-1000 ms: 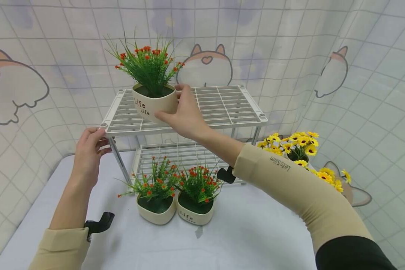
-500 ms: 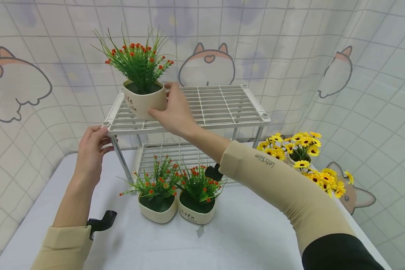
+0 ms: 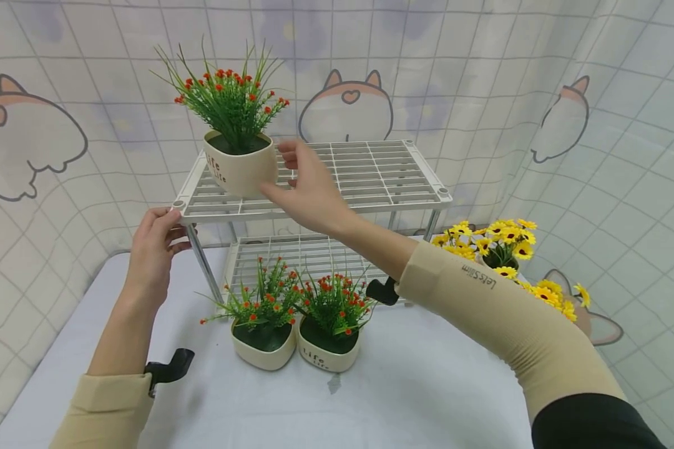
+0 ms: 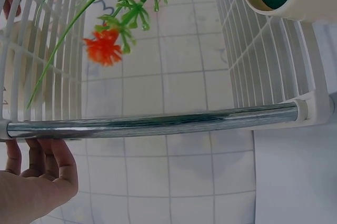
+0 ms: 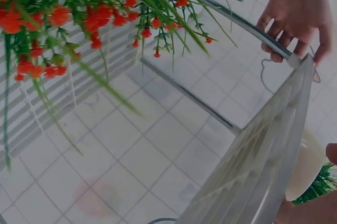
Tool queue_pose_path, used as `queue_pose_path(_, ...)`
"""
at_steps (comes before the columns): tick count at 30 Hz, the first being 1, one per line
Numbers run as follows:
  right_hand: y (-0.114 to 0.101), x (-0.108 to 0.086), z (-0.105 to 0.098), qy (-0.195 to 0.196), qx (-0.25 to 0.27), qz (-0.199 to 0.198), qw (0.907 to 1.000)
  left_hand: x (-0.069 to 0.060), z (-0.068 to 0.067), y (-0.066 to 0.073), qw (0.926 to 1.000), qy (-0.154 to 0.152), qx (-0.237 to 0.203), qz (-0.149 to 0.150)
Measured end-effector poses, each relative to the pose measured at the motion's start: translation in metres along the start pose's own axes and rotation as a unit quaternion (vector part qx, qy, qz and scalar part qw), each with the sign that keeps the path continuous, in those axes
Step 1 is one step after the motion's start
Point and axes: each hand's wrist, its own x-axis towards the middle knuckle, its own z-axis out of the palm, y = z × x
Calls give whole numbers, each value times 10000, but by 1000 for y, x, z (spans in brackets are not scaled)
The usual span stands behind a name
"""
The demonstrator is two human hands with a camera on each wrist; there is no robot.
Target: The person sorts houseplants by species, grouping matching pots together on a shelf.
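A cream pot marked "Life" (image 3: 241,168), with grass and orange-red flowers, stands upright at the left of the white wire rack's top shelf (image 3: 371,174). My right hand (image 3: 309,193) is just right of it, fingers spread and apart from the pot. Its thumb overlaps the pot's lower side; whether it touches, I cannot tell. My left hand (image 3: 153,252) holds the shelf's front left corner, thumb at the edge and fingers curled below. In the left wrist view, those fingers (image 4: 64,163) sit by the end of the metal post (image 4: 158,126).
Two similar flower pots, one left (image 3: 264,349) and one right (image 3: 328,352), stand side by side on the white-covered table (image 3: 415,386) before the lower shelf (image 3: 303,249). Yellow flowers (image 3: 505,240) are at the right, partly behind my right sleeve. A patterned curtain (image 3: 455,81) hangs behind.
My right hand moved the pot leftward on the top shelf, then its fingers let go and drew slightly right. The left hand kept its hold on the corner.
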Motion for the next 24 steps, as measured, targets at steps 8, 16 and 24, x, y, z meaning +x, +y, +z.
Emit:
queue_pose_path(8, 4, -44, -27, 320, 235, -1008, 9941, -1, 0, 3, 9999, -30, -108, -34)
queue_pose_path(16, 19, -92, -46, 328, 246, -1549, 9871, 0, -2, 5, 9998, -81, -188, -38)
queue_pose_path(24, 36, -143, -57, 17, 599, -792, 9951, -1, -4, 3, 9999, -142, 15, -87)
